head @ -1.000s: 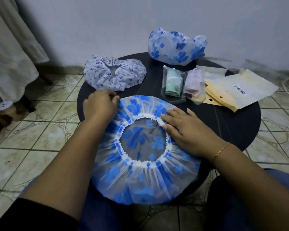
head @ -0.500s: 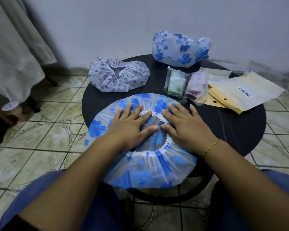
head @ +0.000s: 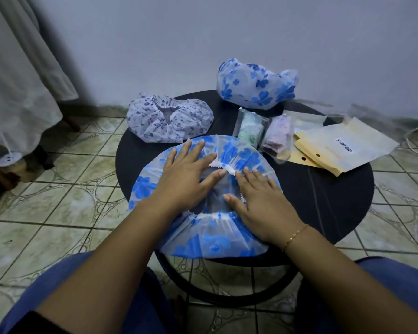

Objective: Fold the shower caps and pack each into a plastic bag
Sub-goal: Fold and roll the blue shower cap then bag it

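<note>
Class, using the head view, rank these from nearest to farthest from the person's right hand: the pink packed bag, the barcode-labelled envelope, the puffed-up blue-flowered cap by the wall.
From the right hand:
1. Pink packed bag, just beyond.
2. Barcode-labelled envelope, to the right.
3. Puffed-up blue-flowered cap, far edge.

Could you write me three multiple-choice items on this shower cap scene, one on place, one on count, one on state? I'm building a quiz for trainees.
1. Where does the purple-print cap lie?
A. at the table's far left
B. on the floor
C. under the envelopes

2. How many packed bags stand on the table?
A. none
B. two
C. five

3. What do the hands do to the blue-flower cap?
A. press it flat with straight fingers
B. lift it off the table
C. stuff it into a bag

Answers:
1 A: it sits on the far left rim.
2 B: the green packed bag and pink packed bag stand side by side.
3 A: the left hand and right hand lie spread on it.
</note>
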